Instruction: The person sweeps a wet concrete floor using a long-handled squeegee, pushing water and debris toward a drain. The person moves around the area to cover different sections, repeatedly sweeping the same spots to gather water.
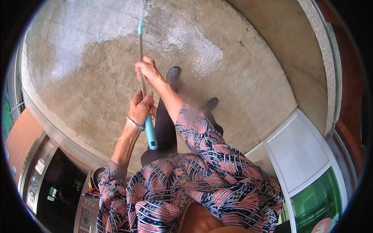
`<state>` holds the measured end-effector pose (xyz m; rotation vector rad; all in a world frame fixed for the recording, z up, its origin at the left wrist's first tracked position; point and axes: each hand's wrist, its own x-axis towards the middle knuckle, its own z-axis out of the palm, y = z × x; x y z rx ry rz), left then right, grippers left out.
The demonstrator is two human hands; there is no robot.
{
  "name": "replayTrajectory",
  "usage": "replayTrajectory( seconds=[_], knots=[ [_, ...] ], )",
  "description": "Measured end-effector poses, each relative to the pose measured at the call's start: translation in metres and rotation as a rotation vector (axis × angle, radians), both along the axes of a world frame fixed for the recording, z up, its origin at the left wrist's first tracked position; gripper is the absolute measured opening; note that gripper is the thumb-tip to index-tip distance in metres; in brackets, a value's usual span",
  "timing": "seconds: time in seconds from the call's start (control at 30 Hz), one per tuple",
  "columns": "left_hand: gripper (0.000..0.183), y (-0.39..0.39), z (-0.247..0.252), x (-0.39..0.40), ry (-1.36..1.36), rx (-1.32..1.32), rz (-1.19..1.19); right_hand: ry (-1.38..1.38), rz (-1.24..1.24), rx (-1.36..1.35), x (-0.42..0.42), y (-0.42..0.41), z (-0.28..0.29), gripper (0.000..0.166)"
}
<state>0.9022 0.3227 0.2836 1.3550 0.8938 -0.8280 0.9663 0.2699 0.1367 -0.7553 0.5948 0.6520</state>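
A long pole [141,48] with a turquoise ribbed grip [149,132] runs away from my body to the top edge of the view. Both hands hold it. My left hand [142,107], with a bracelet at the wrist, is wrapped around the pole just above the ribbed grip. Farther along, my right hand [147,70] is closed on the bare shaft. Beyond that, the pole turns turquoise again and bends slightly. Its far end lies outside the view, so what it carries is hidden. Under the pole spreads a wet concrete floor [116,67].
My dark shoes [174,74] stand on the concrete. A wall [288,32] curves along the right. At lower right is a white-framed panel [297,145] with green glass. A doorway [62,186] opens at lower left, beside a wheel [98,176] and a brick-tiled wall [23,131].
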Motion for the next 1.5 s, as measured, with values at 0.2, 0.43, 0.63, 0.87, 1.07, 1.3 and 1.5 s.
replayTrajectory(
  seconds=[0.2, 0.43, 0.63, 0.87, 1.07, 1.3, 1.5],
  knots=[
    [0.010, 0.023, 0.021, 0.009, 0.039, -0.182, -0.149, 0.018, -0.246, -0.271, 0.002, -0.020, 0.027, 0.023],
    [0.015, -0.070, -0.030, -0.004, 0.399, -0.682, -0.157, 0.489, -0.284, -0.654, -0.089, -0.166, -0.001, 0.010],
    [0.015, -0.107, -0.102, 0.031, 0.578, -0.801, 0.059, 0.577, -0.230, -0.744, -0.060, -0.214, -0.076, 0.012],
    [0.023, 0.003, -0.045, 0.136, 0.182, -0.524, 0.259, 0.106, 0.010, -0.634, 0.109, -0.031, -0.084, 0.034],
    [0.014, -0.049, -0.006, 0.135, -0.153, 0.056, 0.038, -0.199, -0.033, -0.225, 0.160, -0.020, 0.001, 0.028],
    [0.006, -0.101, -0.008, 0.073, 0.448, -0.488, -0.124, 0.221, -0.092, -0.951, -0.002, -0.169, -0.014, 0.046],
    [0.015, -0.283, -0.124, 0.081, 0.883, -1.012, -0.206, 0.635, -0.510, -1.209, -0.088, -0.383, -0.109, 0.005]
  ],
)
